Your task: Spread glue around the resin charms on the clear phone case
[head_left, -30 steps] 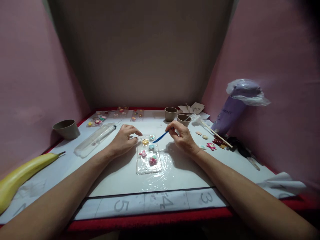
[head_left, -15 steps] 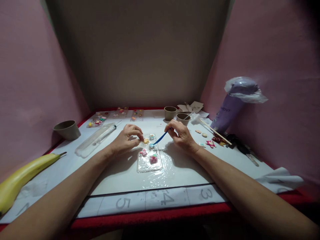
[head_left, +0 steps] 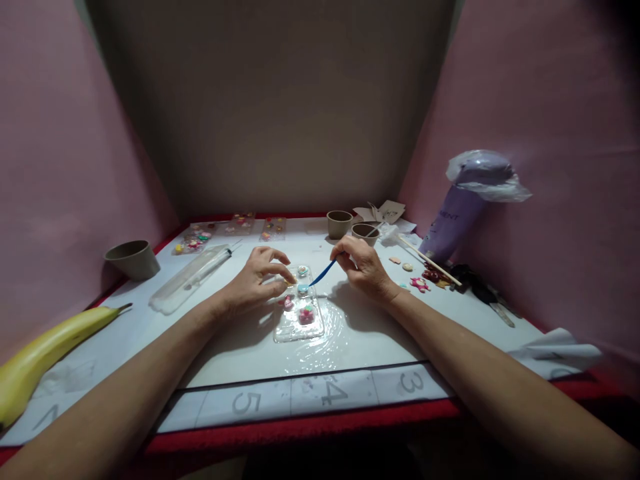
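A clear phone case (head_left: 296,331) lies on the white table board, with several small decorative charms on it. A pink charm with green (head_left: 307,315) is on its near part, and a light-blue charm (head_left: 303,289) sits higher up. My right hand (head_left: 364,270) pinches a slim blue plastic stick (head_left: 325,272), its tip beside the light-blue charm. My left hand (head_left: 260,277) reaches over the case's left edge with fingers bent and apart. Its fingertips are at the yellow charm, which they mostly cover; whether they press on it is unclear.
Two brown cups (head_left: 339,225) stand at the back; another brown cup (head_left: 134,259) is at left. A clear plastic sleeve (head_left: 187,283) and a yellow banana (head_left: 55,340) lie left. Loose charms (head_left: 420,285), a wooden stick (head_left: 430,261) and a purple bag (head_left: 453,217) are right.
My left fingers have moved slightly right and spread further over the yellow charm. The blue stick's tip has shifted a little up and right from the light-blue charm.
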Action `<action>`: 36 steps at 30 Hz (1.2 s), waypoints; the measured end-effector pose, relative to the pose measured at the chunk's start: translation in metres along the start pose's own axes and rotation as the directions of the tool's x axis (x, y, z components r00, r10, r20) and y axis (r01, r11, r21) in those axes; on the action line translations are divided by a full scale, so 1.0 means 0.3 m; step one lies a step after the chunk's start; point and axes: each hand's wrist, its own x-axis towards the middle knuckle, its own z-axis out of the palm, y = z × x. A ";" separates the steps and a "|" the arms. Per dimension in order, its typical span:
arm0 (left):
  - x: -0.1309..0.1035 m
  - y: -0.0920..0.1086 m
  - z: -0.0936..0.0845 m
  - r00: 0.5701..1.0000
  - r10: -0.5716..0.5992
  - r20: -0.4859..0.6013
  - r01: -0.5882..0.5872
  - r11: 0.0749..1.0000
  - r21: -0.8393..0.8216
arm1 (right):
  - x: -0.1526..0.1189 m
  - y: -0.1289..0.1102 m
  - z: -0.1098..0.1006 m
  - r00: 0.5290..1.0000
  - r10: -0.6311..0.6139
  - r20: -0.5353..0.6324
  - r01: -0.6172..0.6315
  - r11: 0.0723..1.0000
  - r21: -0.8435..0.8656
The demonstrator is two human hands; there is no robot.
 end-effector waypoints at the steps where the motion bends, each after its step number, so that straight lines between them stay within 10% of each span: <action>1: 0.000 0.000 0.001 1.000 -0.003 0.000 0.003 1.000 0.000 | 0.000 0.000 0.001 1.000 0.000 -0.003 0.000 1.000 0.001; 36: -0.001 0.009 0.007 0.999 0.042 0.018 -0.042 0.998 0.049 | -0.005 -0.006 0.007 1.000 -0.024 -0.019 0.024 1.000 -0.020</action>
